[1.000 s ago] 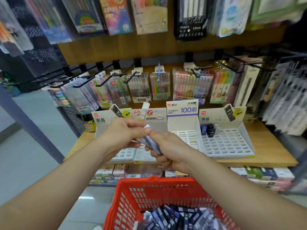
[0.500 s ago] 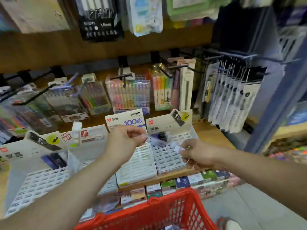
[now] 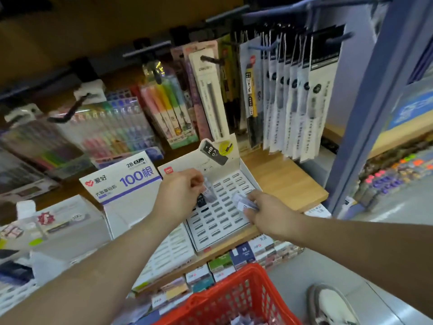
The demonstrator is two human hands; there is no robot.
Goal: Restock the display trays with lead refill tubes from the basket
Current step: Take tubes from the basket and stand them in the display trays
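My left hand point(image 3: 180, 191) pinches one slim, clear tube point(image 3: 209, 187) above the white card tray point(image 3: 222, 228) of oblong slots, headed "HB 0.7". My right hand point(image 3: 269, 213) grips a small bunch point(image 3: 243, 202) over the tray's right side. A red plastic lattice basket point(image 3: 234, 294) sits below. The neighbouring box point(image 3: 121, 184) reads "2B 100".
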